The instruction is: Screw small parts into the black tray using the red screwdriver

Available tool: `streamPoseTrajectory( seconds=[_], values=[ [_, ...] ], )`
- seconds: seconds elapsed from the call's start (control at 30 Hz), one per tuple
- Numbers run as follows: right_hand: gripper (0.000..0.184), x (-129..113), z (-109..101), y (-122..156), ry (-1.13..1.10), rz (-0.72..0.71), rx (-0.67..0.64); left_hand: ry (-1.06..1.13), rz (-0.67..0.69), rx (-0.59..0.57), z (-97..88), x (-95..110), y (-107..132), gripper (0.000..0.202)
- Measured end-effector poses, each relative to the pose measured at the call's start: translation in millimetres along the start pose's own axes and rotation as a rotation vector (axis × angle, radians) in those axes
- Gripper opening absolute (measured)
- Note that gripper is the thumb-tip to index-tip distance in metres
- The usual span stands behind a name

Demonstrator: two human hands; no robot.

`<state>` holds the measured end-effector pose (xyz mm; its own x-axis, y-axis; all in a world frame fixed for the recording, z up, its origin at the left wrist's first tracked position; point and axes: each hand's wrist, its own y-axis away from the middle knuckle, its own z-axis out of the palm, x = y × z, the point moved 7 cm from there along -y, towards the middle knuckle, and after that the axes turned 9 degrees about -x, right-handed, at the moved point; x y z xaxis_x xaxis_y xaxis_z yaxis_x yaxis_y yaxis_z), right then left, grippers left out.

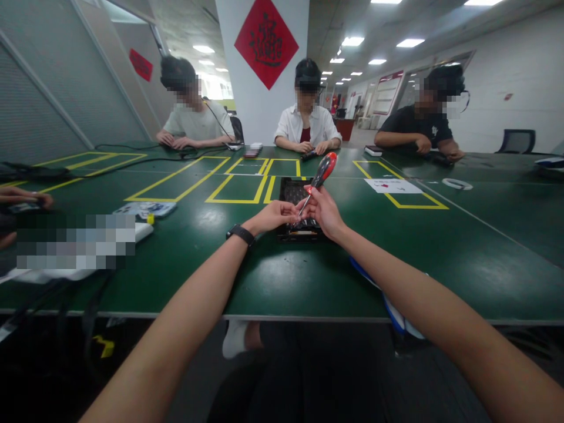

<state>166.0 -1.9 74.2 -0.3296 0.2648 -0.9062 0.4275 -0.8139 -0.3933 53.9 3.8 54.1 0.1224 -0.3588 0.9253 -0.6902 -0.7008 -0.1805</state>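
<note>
A screwdriver [324, 170] with a red and black handle is in my right hand [325, 212]. Its handle leans up and to the right, and the metal shaft slants down to the left between my fingers. My left hand [275, 216], a dark band on its wrist, is closed in a pinch right by the shaft's lower end. Whatever sits between those left fingertips is too small to make out. Both hands are over an open black case [288, 235] with a moulded inside, and they partly hide it.
Yellow tape outlines [198, 176] mark the green table [282, 282]. A paper sheet [393, 186] and a white ring [457, 184] lie to the right. A blue-edged item [368, 273] is under my right forearm. White equipment [141, 232] and cables are left. Several people sit around the table.
</note>
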Motion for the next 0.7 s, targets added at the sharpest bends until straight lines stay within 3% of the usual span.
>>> streamPoseTrajectory(
  seconds=[0.13, 0.4, 0.6, 0.7],
  values=[
    [0.032, 1.6, -0.2, -0.4, 0.0, 0.03, -0.007, -0.007, -0.031, -0.065, 2.9, 2.5, 1.2, 0.036],
    [0.032, -3.1, 2.8, 1.2, 0.022, -0.021, -0.005, 0.031, -0.006, 0.006, 1.9, 2.7, -2.3, 0.032],
    [0.03, -2.0, 3.1, 0.7, 0.002, -0.002, -0.038, 0.041, -0.021, -0.122, 2.5, 1.8, -0.3, 0.028],
    [0.03, -0.5, 0.1, 0.2, 0.001, 0.005, -0.012, 0.059, -0.041, -0.113, 2.1, 3.3, 1.5, 0.032]
  ],
)
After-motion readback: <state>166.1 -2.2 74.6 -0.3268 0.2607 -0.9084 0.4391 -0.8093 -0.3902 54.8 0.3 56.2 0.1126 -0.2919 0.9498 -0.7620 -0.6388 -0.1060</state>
